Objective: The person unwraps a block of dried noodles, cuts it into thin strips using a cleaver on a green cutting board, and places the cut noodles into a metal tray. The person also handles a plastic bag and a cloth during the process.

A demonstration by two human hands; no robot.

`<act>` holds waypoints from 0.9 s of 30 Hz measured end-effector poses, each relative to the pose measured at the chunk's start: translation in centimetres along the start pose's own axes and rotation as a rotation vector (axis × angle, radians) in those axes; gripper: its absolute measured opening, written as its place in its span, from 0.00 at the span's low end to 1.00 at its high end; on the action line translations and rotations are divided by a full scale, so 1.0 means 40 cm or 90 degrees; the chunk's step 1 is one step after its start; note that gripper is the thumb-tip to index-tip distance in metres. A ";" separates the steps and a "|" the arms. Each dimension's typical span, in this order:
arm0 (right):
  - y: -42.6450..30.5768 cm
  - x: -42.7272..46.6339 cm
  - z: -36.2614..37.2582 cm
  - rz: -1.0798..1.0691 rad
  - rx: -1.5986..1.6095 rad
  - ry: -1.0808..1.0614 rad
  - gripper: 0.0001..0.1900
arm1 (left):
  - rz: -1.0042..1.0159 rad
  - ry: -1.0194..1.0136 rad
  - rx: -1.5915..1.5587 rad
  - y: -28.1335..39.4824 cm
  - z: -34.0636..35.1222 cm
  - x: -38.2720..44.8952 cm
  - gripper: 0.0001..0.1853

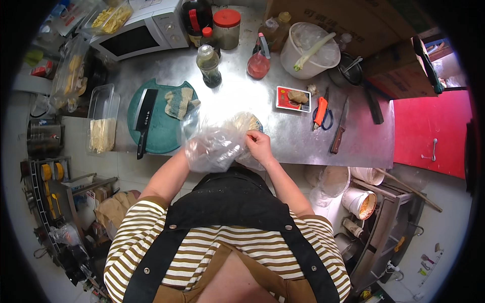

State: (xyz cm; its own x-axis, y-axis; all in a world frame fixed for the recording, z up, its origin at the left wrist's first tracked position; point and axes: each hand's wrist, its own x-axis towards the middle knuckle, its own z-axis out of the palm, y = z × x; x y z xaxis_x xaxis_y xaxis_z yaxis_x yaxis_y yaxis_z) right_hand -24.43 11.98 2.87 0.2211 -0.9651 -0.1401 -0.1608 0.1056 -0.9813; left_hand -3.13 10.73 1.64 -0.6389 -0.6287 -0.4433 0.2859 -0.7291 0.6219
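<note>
A clear plastic bag point(216, 146) hangs crumpled at the front edge of the steel table point(303, 147). My left hand point(195, 146) is behind or inside its film, so its fingers cannot be made out. My right hand point(258, 146) pinches the bag's right side between thumb and fingers. Just beyond that hand, a pale packet with blue print point(246, 120) lies partly covered by the plastic. To the left, a green cutting board point(163, 132) carries a cleaver point(144, 119) and a folded knit cloth or glove point(179, 102).
At right lie a boxed package point(293, 99), orange-handled scissors or shears point(321, 110) and a wooden-handled knife point(337, 134). Bottles, including a red spray bottle point(258, 64), and a white bucket point(312, 57) stand behind. A clear tray point(102, 121) sits at the left edge.
</note>
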 end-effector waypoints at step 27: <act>-0.009 -0.013 -0.064 0.220 -0.004 -0.182 0.08 | -0.036 0.172 0.097 -0.032 0.074 0.019 0.08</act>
State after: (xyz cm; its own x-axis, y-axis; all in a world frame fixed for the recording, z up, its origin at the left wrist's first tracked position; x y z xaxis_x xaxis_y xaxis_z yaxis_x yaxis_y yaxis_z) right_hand -26.95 11.84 3.61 0.4095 -0.7687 -0.4913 -0.2780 0.4078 -0.8697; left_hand -6.10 11.97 2.41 -0.4321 -0.6525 -0.6225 0.1326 -0.7287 0.6719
